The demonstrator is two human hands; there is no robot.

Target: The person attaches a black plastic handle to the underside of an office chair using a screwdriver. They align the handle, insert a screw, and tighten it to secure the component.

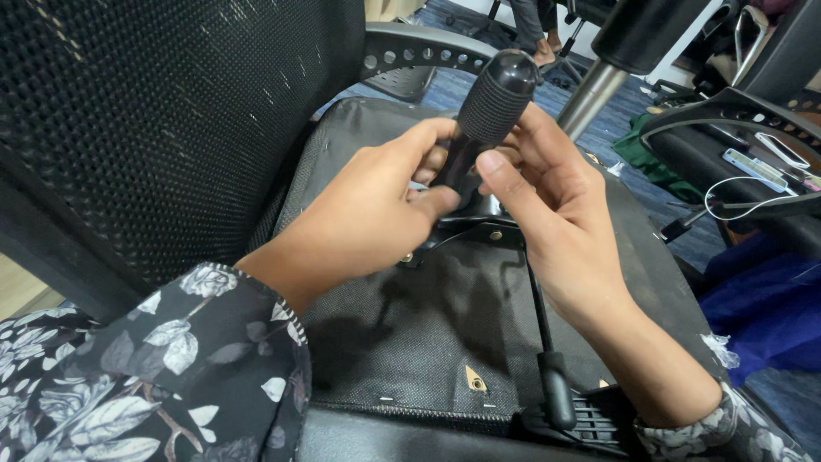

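An office chair lies tipped over, with the black fabric underside of its seat (428, 334) facing me. A black ribbed cylinder (492, 98) stands up from the metal mechanism at the seat's middle. My left hand (363, 214) grips the cylinder's lower part from the left, thumb pressed near its base. Fingers of my right hand (547, 192) wrap the same lower part from the right. Both sleeves are dark with a pale floral print.
The chair's black mesh backrest (171, 120) fills the left. A grey armrest with holes (428, 47) arcs behind. A black lever (552, 385) runs down the seat underside. Another chair's base and metal column (594, 90) stand at right, near a white cable (744, 201) and blue cloth (770, 308).
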